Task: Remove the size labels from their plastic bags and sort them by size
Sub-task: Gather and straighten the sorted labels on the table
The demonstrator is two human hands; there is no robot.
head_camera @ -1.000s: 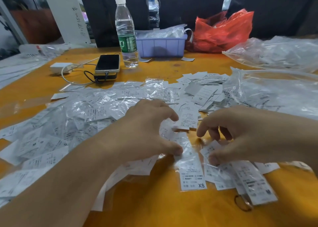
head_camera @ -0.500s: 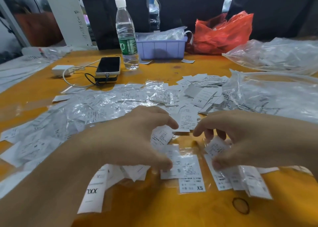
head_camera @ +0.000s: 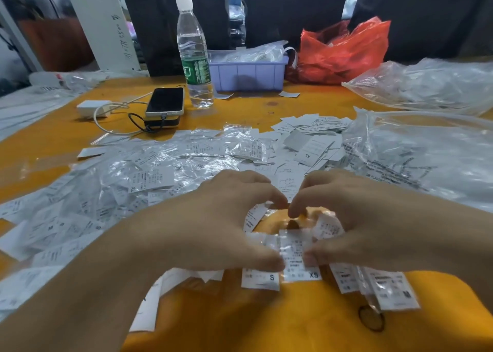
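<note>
Bagged XS label sits low centre of the frame, pinched by left hand and right hand above the counter. Bag-stripping looks underway; next, slide it out beside the S label.

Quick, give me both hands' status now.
Left hand: pinching the bagged XS label.
Right hand: pinching the same bagged label.
</note>
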